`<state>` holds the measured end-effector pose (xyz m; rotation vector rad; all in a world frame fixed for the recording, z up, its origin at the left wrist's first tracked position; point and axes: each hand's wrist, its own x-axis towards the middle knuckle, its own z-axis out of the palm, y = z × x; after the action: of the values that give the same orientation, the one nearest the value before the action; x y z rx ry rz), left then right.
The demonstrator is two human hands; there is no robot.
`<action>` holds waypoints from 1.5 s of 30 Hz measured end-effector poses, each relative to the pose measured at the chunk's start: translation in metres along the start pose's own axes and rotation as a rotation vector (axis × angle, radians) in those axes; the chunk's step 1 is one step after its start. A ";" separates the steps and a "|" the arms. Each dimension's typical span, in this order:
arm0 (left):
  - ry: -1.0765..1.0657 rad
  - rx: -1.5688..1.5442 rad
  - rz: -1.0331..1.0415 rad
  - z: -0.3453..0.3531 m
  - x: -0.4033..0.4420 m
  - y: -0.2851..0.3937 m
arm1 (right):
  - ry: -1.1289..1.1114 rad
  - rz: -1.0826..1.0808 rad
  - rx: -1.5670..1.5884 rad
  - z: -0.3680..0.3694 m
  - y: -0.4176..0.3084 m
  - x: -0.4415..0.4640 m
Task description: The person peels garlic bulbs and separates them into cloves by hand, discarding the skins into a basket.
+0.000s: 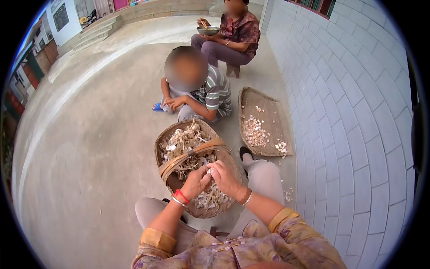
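Note:
Both my hands meet above a woven basket (164, 174) with an arched handle. My left hand (196, 183), with a red cord and a bangle at the wrist, is closed on a small whitish garlic piece (210, 171). My right hand (225, 179) pinches the same piece from the other side. Garlic bulbs (190, 131) with dry stalks fill the basket's far part, beyond the handle. Loose papery skins (210, 197) lie in its near part, below my hands.
A flat woven tray (268, 101) with scattered garlic cloves (254, 132) lies by the tiled wall (345, 112) at right. Behind the basket a person (215, 92) in a striped shirt crouches. Farther back, another seated person (244, 33) holds a bowl (208, 30) and chopsticks.

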<state>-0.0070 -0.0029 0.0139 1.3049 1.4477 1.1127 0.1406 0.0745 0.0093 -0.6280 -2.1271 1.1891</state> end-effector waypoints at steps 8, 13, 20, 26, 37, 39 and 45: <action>-0.014 -0.144 -0.133 0.009 0.005 -0.002 | 0.074 0.072 0.031 0.008 0.005 0.000; -0.007 -0.157 -0.170 0.012 0.008 -0.013 | 0.109 0.060 -0.023 0.011 0.009 0.002; 0.054 -0.235 -0.110 0.020 0.010 -0.018 | 0.108 0.029 -0.023 0.011 0.007 0.005; 0.108 -0.262 -0.104 0.026 0.013 -0.028 | 0.141 0.020 -0.041 0.012 0.011 0.006; 0.200 -0.085 0.033 0.033 0.015 -0.038 | 0.038 0.112 -0.197 0.009 0.016 0.006; 0.321 0.088 0.258 0.036 0.018 -0.040 | 0.053 0.086 -0.161 0.010 0.018 0.007; 0.246 -0.044 0.016 0.032 0.013 -0.036 | 0.166 0.111 -0.002 0.018 0.020 0.009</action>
<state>0.0154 0.0100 -0.0293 1.1820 1.5828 1.3452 0.1240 0.0796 -0.0133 -0.8252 -1.9764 1.1513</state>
